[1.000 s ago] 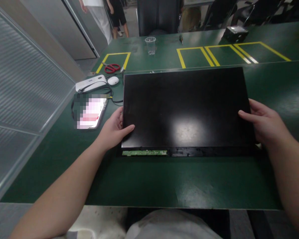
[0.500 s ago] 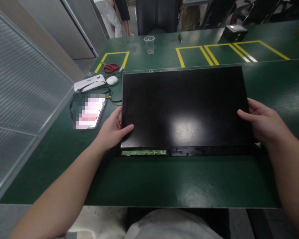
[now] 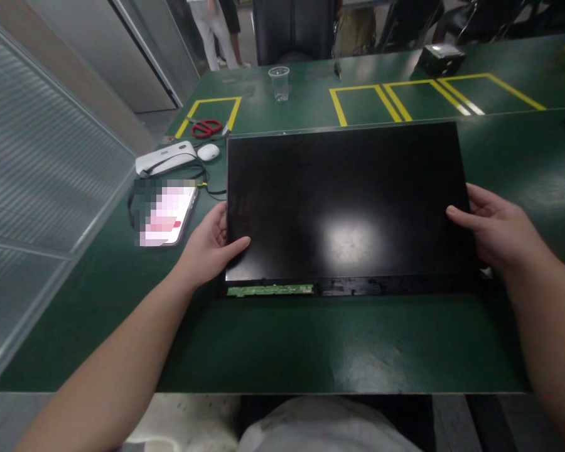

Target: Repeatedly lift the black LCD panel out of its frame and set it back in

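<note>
Facing you on the near side of the green table [image 3: 263, 351] is the black display panel [image 3: 339, 188], just in from the table's front edge. Judged by what shows, the two-handed hold is complete, with one hand at each short side; letting go is not yet done. Whether the panel bears on the table or is held just above it cannot be told. Its glossy face is turned up and toward you; its long axis runs left to right, roughly parallel to the front edge of the table, and its far long edge lies toward the yellow tape markings [image 3: 353, 88]. Your right hand [image 3: 494, 226] grips the right short side, thumb laid over the face; your left hand [image 3: 209, 248] grips the left short side likewise. On both, the fingers behind the edge are partly hidden. Along the long edge nearest you, a dark strip [image 3: 405, 285] shows uncovered. Smallest noted, the green circuit board [image 3: 270, 290] lies exposed at the left portion of that edge, its length in line with the panel; how it is fixed cannot be told.
</note>
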`<state>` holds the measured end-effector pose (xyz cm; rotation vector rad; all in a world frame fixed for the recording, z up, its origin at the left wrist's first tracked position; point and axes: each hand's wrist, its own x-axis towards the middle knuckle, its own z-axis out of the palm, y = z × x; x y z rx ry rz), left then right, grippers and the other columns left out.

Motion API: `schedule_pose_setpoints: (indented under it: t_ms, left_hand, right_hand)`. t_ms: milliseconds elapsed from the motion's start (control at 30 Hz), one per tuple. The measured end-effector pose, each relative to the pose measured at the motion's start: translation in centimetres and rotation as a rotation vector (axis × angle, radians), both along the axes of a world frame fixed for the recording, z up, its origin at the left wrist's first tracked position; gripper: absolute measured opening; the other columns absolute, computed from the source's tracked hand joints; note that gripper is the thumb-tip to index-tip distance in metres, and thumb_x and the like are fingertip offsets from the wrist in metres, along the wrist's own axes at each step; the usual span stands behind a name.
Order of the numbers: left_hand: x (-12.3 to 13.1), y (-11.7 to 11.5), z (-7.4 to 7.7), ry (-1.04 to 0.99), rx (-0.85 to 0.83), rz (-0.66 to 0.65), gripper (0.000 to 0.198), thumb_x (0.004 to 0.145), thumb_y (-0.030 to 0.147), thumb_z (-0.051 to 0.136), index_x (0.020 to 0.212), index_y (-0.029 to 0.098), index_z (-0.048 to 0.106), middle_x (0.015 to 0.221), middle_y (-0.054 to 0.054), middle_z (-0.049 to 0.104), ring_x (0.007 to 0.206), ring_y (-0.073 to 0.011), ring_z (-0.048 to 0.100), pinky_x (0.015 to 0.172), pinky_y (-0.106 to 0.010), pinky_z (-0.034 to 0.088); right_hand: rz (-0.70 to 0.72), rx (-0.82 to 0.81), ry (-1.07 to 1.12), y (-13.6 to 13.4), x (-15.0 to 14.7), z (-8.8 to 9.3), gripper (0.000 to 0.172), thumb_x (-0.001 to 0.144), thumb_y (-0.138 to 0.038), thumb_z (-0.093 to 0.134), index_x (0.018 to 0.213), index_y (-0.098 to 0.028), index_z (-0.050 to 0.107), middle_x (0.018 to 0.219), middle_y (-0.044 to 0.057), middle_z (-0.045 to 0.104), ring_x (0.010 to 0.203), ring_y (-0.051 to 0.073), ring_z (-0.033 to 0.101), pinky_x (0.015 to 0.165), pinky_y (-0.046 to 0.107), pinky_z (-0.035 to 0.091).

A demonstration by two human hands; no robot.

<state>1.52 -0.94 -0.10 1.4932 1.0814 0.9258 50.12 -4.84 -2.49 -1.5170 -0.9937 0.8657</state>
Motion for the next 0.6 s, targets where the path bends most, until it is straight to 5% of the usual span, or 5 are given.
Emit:
schedule_pose_setpoints:
  t_ms: [600]
  left_hand:
    - [-0.2,0.1,-0.4,0.072,0.166,-0.001,0.074,0.082,0.03,0.088,0.147,0.021,0.054,0.153,-0.014,0.061,0.152,-0.0392,0.046,0.129,-0.053,0.037]
  right_hand:
    - [0.055,0.046,-0.103,-0.8,-1.3,1.6,0.061,0.061,-0.026,0.09,0.12,-0.033,0.076,0.13,0.003,0.077,0.126,0.032,0.07,0.111,0.051,0.056]
